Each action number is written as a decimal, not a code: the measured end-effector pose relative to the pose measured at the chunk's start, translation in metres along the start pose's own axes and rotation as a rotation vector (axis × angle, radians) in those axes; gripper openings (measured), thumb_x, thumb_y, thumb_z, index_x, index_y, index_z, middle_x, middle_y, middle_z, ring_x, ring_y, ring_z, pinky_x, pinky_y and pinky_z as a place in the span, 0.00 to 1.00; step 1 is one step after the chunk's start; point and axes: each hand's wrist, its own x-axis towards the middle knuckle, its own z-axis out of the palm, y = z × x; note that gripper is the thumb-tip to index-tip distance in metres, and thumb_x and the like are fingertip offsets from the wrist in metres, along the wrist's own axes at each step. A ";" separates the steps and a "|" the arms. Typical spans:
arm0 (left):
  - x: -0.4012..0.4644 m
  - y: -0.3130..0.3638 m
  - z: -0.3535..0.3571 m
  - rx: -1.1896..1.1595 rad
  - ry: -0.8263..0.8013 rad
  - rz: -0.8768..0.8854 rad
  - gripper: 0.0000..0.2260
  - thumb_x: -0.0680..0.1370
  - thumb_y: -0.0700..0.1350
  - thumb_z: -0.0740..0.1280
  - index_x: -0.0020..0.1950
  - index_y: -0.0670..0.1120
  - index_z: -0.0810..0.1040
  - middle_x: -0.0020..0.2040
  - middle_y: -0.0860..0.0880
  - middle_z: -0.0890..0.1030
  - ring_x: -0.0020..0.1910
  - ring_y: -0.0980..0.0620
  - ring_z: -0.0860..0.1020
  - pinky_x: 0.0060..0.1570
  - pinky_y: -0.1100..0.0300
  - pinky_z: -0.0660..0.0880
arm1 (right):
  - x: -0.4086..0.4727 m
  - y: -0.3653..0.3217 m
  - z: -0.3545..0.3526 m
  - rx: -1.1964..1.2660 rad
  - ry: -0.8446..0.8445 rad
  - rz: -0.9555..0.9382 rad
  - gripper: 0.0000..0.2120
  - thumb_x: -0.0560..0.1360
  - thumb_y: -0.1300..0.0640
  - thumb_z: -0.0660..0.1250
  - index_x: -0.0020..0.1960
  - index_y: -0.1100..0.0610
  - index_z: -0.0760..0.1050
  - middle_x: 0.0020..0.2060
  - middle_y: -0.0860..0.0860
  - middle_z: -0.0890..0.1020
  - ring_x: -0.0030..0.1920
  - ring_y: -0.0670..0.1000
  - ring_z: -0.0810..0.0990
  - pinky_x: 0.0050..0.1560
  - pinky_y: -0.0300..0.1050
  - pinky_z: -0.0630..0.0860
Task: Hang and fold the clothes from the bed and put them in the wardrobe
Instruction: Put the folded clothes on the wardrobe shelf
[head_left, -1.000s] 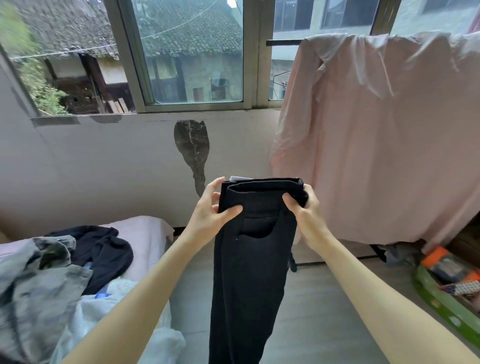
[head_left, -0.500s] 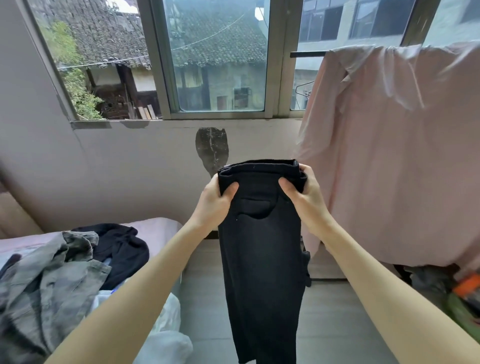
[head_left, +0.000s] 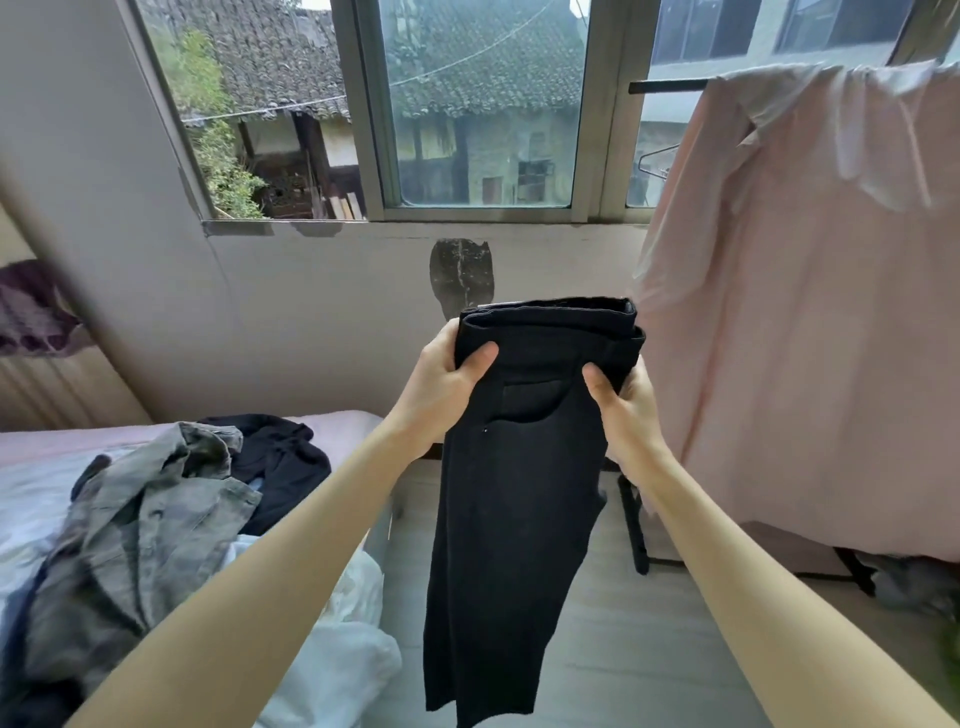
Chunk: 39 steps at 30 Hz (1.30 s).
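Both hands grasp the waistband: left hand (head_left: 441, 384) and right hand (head_left: 621, 402) pinch the black trousers (head_left: 511, 499) at either side, holding them up beside the bed (head_left: 337, 423), legs doubled lengthwise and hanging straight, likely for folding.

Both arms outstretched, left hand (head_left: 441, 382) and right hand (head_left: 623, 410) raised, thumbs forward, fingers curled in a grip

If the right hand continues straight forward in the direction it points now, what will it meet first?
Probably the wall under the window. The right hand, gripping the black trousers, points forward and slightly left; the pink sheet hangs close beside it, and depth is unclear.
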 end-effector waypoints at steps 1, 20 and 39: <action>-0.005 0.001 -0.006 0.004 0.018 0.003 0.09 0.80 0.38 0.61 0.59 0.47 0.73 0.55 0.49 0.79 0.55 0.53 0.77 0.58 0.59 0.74 | 0.000 0.001 0.007 0.004 -0.014 -0.025 0.10 0.78 0.62 0.62 0.58 0.54 0.68 0.53 0.51 0.77 0.53 0.46 0.77 0.54 0.39 0.75; -0.233 0.058 -0.227 0.095 0.934 -0.097 0.09 0.80 0.40 0.60 0.58 0.47 0.76 0.57 0.47 0.80 0.59 0.49 0.78 0.62 0.49 0.72 | -0.106 -0.034 0.332 0.223 -0.876 -0.066 0.20 0.77 0.67 0.61 0.68 0.59 0.68 0.58 0.50 0.78 0.60 0.49 0.75 0.63 0.44 0.71; -0.429 -0.197 -0.641 0.010 1.382 -0.823 0.26 0.82 0.53 0.54 0.77 0.49 0.49 0.76 0.48 0.57 0.73 0.46 0.61 0.71 0.49 0.58 | -0.302 0.180 0.755 -0.473 -1.271 0.052 0.27 0.80 0.60 0.56 0.76 0.56 0.51 0.68 0.55 0.67 0.65 0.56 0.69 0.56 0.43 0.66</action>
